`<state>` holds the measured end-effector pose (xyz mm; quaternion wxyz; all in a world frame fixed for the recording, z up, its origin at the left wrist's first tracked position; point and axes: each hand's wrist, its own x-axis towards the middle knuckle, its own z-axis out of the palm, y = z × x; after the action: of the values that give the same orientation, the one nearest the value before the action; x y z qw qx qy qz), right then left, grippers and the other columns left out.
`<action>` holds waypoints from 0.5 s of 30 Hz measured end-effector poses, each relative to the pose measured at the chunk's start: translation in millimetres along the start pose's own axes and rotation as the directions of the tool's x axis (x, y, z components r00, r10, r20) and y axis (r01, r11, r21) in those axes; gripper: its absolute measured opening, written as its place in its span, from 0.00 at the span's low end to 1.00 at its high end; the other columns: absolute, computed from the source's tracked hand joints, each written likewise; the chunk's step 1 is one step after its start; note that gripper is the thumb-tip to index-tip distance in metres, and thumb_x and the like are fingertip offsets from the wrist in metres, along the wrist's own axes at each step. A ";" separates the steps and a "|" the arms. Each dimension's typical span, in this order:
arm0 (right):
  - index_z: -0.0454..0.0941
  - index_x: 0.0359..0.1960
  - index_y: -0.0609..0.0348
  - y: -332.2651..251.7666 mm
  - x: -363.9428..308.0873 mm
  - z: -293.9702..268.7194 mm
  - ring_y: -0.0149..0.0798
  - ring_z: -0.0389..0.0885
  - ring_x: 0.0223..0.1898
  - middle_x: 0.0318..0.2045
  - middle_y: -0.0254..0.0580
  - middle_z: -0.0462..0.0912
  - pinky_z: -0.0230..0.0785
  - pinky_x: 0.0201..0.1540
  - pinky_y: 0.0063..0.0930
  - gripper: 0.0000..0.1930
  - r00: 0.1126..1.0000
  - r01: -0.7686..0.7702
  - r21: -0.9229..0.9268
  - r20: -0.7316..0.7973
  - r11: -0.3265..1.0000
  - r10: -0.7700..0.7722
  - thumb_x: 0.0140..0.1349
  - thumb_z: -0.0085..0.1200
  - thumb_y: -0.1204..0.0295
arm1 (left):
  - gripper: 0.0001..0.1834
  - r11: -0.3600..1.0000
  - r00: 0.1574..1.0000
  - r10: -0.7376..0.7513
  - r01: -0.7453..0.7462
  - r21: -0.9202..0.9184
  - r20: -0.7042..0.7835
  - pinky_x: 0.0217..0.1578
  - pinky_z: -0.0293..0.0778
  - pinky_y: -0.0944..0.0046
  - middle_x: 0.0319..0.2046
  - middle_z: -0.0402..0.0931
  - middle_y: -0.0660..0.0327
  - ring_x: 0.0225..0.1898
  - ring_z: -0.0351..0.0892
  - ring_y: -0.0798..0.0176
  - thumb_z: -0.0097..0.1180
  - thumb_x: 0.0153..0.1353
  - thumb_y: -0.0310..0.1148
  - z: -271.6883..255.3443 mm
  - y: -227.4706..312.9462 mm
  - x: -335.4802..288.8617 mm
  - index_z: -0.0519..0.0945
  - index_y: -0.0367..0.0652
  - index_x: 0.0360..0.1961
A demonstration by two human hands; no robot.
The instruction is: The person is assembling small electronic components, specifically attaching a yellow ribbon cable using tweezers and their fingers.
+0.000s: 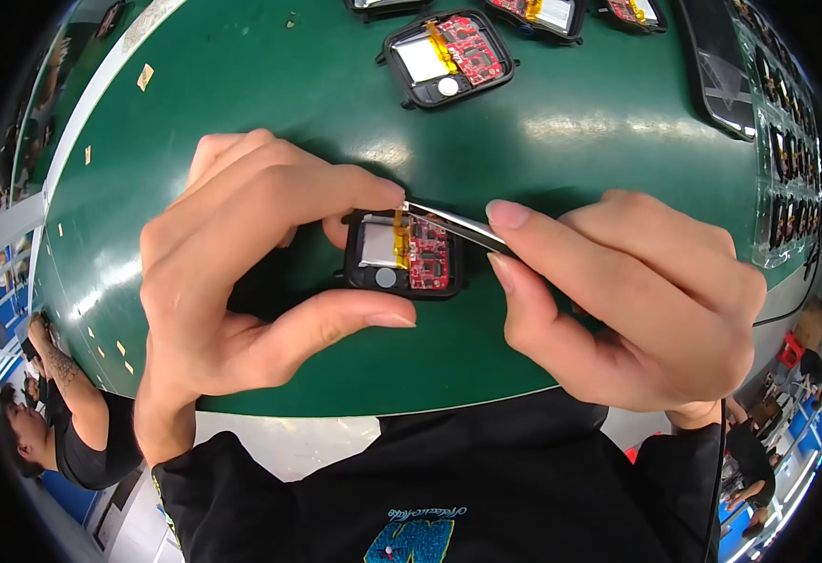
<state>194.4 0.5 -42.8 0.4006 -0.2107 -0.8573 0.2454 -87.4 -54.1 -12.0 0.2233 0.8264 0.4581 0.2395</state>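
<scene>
A black device housing [359,280] lies open before me, with a red circuit board [430,253], a silver battery cell [378,246] and yellow tape between them. Below the cell sits a small round grey part [385,278]. My left hand [242,253] grips the housing, thumb along its near edge and index finger at the far edge. Tweezers [458,225] are pinched in my right hand [627,291]. Their tips reach the small white end of the yellow strip, right beside my left index fingertip; whether they clasp it I cannot tell.
Similar open housings [448,61] lie at the far side of the green table [270,84]. A black tray-like object [716,75] and a clear plastic tray [786,169] of small parts stand at the far right. Scraps of tape [145,77] dot the left side. Another person [73,403] sits at left.
</scene>
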 end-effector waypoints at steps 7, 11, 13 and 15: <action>0.93 0.43 0.69 0.1 2.3 -0.4 0.31 0.80 0.19 0.25 0.40 0.85 0.68 0.18 0.23 0.18 0.997 0.057 -0.079 0.056 0.995 -0.052 0.46 0.73 0.87 | 0.41 1.000 1.000 -0.006 0.006 0.002 0.012 0.41 0.65 0.59 0.40 0.89 0.54 0.29 0.70 0.63 0.82 0.46 0.59 -1.0 -1.0 -1.5 0.88 0.30 0.47; 0.93 0.42 0.69 -0.6 1.6 -1.0 0.30 0.80 0.18 0.23 0.40 0.84 0.67 0.18 0.23 0.17 0.998 0.026 -0.042 0.053 0.999 -0.024 0.48 0.72 0.89 | 0.42 0.999 0.999 -0.018 0.019 -0.026 0.026 0.41 0.64 0.59 0.39 0.89 0.54 0.29 0.70 0.63 0.80 0.48 0.61 -1.8 -3.2 0.5 0.88 0.30 0.47; 0.93 0.41 0.69 -7.1 5.5 -4.5 0.29 0.79 0.18 0.22 0.40 0.84 0.66 0.18 0.22 0.16 0.996 -0.058 0.018 0.076 0.998 0.056 0.48 0.72 0.89 | 0.42 0.999 0.998 -0.016 0.018 -0.036 0.054 0.41 0.64 0.59 0.38 0.89 0.54 0.30 0.71 0.62 0.79 0.49 0.63 -8.4 -3.3 -0.6 0.88 0.30 0.47; 0.93 0.40 0.69 -9.4 9.8 -7.9 0.28 0.79 0.18 0.21 0.40 0.84 0.65 0.18 0.21 0.15 0.985 -0.146 0.067 0.104 0.987 0.139 0.49 0.71 0.89 | 0.43 0.999 0.997 -0.007 0.011 -0.052 0.081 0.41 0.64 0.59 0.38 0.89 0.54 0.30 0.72 0.62 0.77 0.50 0.65 -9.2 -5.9 -1.4 0.88 0.30 0.47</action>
<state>193.4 0.5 -27.1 0.3463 -0.2440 -0.8492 0.3152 -97.4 -51.1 -8.5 0.2643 0.8271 0.4461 0.2170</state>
